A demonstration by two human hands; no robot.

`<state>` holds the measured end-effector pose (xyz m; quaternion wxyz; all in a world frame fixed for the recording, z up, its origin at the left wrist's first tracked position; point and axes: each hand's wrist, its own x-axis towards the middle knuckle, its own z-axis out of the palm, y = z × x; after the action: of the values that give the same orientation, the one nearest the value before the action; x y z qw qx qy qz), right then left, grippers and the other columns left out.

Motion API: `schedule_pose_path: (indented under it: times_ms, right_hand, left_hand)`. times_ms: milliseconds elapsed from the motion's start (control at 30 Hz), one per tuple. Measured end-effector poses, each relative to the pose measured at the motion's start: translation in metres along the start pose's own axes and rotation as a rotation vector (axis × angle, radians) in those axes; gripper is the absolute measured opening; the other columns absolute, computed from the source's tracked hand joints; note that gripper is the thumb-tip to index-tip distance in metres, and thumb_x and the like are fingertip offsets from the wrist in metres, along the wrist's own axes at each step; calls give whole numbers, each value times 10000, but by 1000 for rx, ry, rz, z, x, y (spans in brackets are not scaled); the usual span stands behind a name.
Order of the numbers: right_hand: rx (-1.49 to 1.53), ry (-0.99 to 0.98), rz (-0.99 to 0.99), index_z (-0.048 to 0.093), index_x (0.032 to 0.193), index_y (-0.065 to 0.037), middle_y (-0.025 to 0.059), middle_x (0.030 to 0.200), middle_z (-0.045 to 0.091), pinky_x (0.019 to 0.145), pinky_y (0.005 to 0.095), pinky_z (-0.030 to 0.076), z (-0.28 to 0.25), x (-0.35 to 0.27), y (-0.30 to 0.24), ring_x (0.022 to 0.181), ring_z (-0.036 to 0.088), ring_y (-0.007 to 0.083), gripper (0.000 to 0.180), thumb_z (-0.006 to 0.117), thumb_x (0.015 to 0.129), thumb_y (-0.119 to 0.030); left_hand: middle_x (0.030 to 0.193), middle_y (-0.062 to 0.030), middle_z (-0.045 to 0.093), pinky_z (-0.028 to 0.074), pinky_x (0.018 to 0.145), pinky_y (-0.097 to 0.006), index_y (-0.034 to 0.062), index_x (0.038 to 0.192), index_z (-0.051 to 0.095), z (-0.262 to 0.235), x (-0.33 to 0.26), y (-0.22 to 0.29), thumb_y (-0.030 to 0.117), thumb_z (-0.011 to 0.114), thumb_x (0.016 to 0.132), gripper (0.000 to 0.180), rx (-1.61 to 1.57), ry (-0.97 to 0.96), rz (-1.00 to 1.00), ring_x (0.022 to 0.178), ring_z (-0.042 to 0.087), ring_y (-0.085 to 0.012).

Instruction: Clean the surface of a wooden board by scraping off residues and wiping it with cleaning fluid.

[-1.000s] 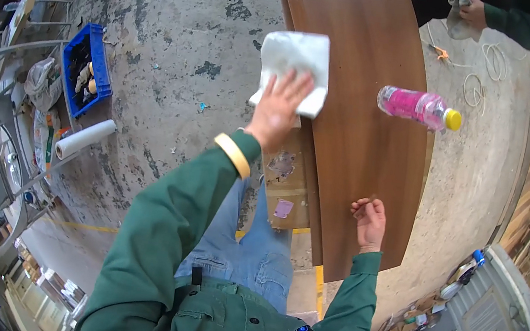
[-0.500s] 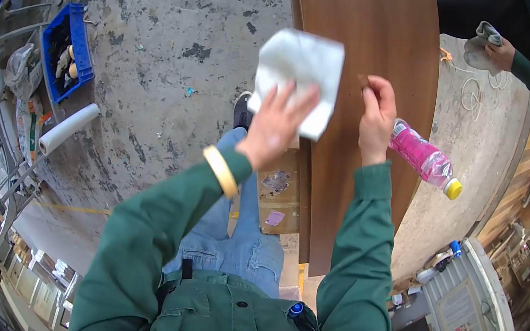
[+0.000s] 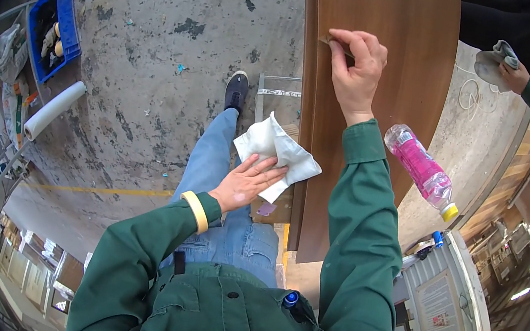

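My left hand (image 3: 245, 186) holds a white cloth (image 3: 278, 150) in front of my thigh, left of the wooden board's edge; the fingers lie over it and the thumb is hidden. Beyond it, above the left edge of the brown wood-grain board (image 3: 400, 56), my right hand (image 3: 360, 67) pinches a small thin brown piece (image 3: 326, 38) between thumb and fingertips. What that piece is I cannot make out. A plastic bottle (image 3: 420, 166) with a pink label and yellow cap lies at the board's right edge, beside my right forearm.
At the far right, a co-worker's hand (image 3: 516, 78) holds a grey cloth (image 3: 495, 60). A pale cord (image 3: 470, 95) lies on the floor below it. On the left are a blue crate (image 3: 73, 33) and a white roll (image 3: 55, 110). A metal frame (image 3: 262, 95) stands by my shoe.
My left hand has drawn the white cloth back toward me, and the cloth has crumpled. My right hand has moved farther away and left, to the board's left edge, still pinching the brown piece.
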<state>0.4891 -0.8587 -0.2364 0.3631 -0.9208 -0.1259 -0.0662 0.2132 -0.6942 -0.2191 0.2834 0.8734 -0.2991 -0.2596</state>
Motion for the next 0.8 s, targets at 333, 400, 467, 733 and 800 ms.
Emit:
schedule_pose_path:
  times_ms: [333, 400, 467, 733, 800]
  right_hand:
    - [-13, -83, -55, 721, 884, -210, -44, 886, 576, 821, 327, 348, -18, -48, -3, 897, 516, 173, 186, 739, 760, -73]
    - [-12, -96, -27, 721, 883, -212, -45, 890, 574, 821, 332, 346, -21, -54, -4, 896, 514, 173, 179, 736, 761, -81]
    - [-22, -40, -61, 723, 884, -210, -47, 886, 576, 823, 336, 346, -13, -42, 0, 898, 516, 176, 174, 732, 763, -86]
    - [-26, -26, -62, 721, 873, -211, -44, 869, 584, 810, 349, 355, -5, -35, -3, 869, 529, 196, 164, 715, 770, -84]
    - [-14, -76, -55, 724, 883, -206, -37, 872, 582, 807, 348, 354, -19, -65, -9, 872, 530, 195, 168, 718, 769, -84]
  left_hand:
    - [1544, 69, 320, 144, 1193, -430, 180, 1466, 392, 2, -1, 2, 134, 566, 768, 721, -39, -14, -27, 1426, 274, -183]
    - [1545, 68, 319, 146, 1190, -430, 183, 1467, 391, 2, -1, 2, 133, 571, 763, 728, -32, -11, -21, 1425, 275, -187]
    - [1545, 69, 319, 146, 1190, -432, 184, 1468, 390, 2, 0, 2, 131, 571, 767, 725, -32, -21, -24, 1425, 274, -187]
    - [1549, 72, 303, 69, 1214, -426, 169, 1466, 381, 7, 0, 5, 121, 504, 814, 665, -30, -21, -51, 1449, 233, -166]
    - [1549, 71, 304, 67, 1214, -424, 172, 1468, 380, 6, -1, 6, 118, 502, 823, 658, -33, -25, -60, 1451, 229, -165]
